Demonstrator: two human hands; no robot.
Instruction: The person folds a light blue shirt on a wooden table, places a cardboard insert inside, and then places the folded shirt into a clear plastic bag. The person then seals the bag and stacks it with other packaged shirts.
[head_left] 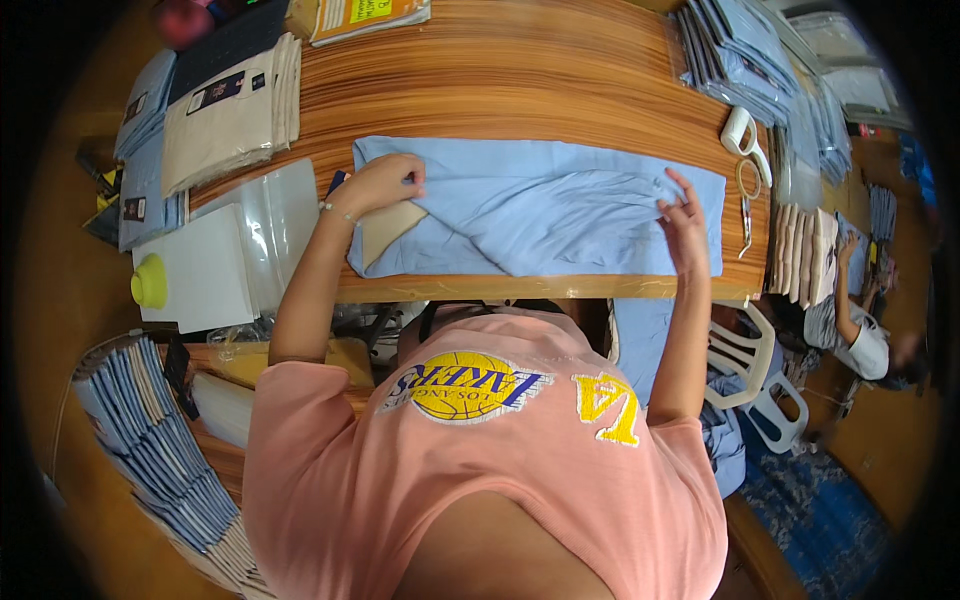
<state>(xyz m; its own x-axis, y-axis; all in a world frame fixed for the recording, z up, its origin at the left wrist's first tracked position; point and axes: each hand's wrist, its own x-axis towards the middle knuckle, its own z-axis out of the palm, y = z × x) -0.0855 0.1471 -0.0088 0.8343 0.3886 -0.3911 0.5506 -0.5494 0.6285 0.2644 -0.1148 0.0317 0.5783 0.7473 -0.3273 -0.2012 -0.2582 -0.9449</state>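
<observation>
A light blue folded garment [560, 215] lies lengthwise along the near side of the wooden table, with creases fanning across its middle. Its exact kind I cannot make out. My left hand [390, 184] is closed at its left end, thumb and fingers pinching a fold of the cloth. Just below that hand, a beige inner piece [388, 232] shows where the blue layer is turned back. Toward the garment's right end, my right hand [684, 218] has its fingers apart and slightly bent, the fingertips at the cloth.
Packed beige garments [235, 120] are stacked at the far left, above clear plastic bags and white sheets [200, 262]. At the right edge are a white handheld tool [738, 130], a tape roll [748, 178] and snips [746, 225]. Blue packed garments [735, 50] stand behind. Another person [850, 335] is at far right.
</observation>
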